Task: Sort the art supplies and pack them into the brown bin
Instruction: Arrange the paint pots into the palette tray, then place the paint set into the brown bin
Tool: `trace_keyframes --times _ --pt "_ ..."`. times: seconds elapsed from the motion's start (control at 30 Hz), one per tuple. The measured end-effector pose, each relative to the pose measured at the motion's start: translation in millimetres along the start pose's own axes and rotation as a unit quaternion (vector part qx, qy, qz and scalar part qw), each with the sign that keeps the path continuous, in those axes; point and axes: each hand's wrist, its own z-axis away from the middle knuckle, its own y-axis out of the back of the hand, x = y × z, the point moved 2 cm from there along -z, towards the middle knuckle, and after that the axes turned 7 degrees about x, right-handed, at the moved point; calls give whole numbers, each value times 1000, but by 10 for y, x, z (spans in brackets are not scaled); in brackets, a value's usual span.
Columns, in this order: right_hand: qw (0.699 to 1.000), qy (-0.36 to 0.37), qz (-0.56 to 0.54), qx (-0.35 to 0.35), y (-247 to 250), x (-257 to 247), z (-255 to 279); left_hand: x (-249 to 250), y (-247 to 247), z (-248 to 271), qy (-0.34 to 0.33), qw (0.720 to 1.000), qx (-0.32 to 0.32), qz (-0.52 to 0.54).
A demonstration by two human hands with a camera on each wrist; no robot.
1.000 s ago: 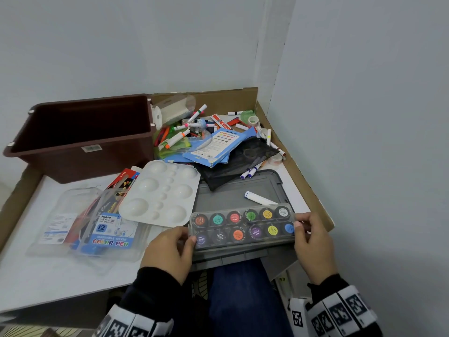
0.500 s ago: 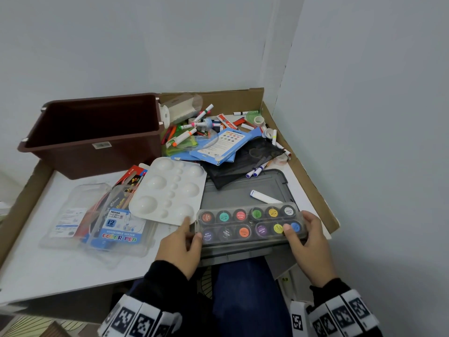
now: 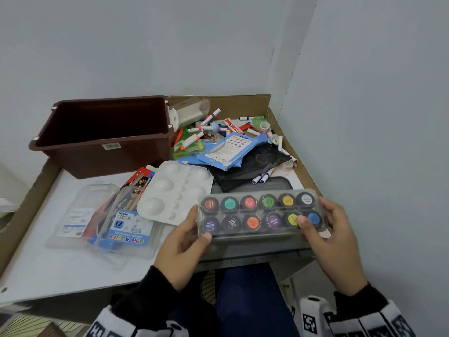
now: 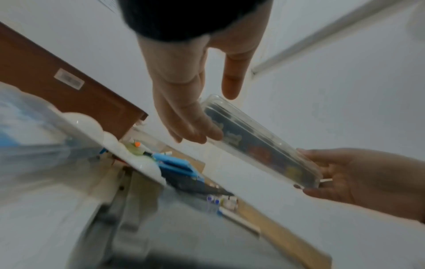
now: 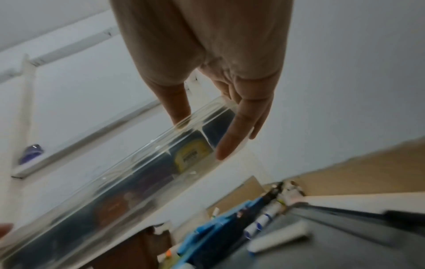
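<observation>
With the clear plastic case of twelve round paint pots lifted at the near right and pinched at either end by the left hand and right hand, it should travel level to the empty brown plastic bin at far left, passing above the white moulded palette.

Your white tabletop, edged by cardboard walls, carries the brown bin at the back left. In front lie a clear Color Pen pack, a white paint palette and a grey tray, with loose markers heaped behind
</observation>
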Motion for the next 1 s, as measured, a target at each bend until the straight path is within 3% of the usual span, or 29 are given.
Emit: trace_keyframes --times 0.1,0.23,0.4,0.57,0.67,0.73,0.83,1.0 --pt "999 15 -35 3 -115 -291 -55 202 142 -88 3 997 35 67" --pt "996 40 -80 -24 -474 -620 -244 524 434 -295 -21 994 71 79" --pt "988 35 -120 -87 -1220 -946 -642 908 879 -654 -59 983 148 89" --pt "979 72 -125 -141 -2030 -1242 -1032 1260 1428 -1038 -65 958 239 145" --pt "974 51 -151 -159 -2499 -1309 -1294 1389 1783 -1273 -61 936 298 174" --pt "979 27 -131 -152 -2787 -1298 -1461 1439 1987 -1431 -57 925 332 176" --pt "987 45 -44 -151 -3143 -1189 -1649 1480 2243 -1672 -55 916 359 168" --pt "972 57 85 -212 -3538 -931 -1707 1444 2436 -2017 -54 917 379 113"
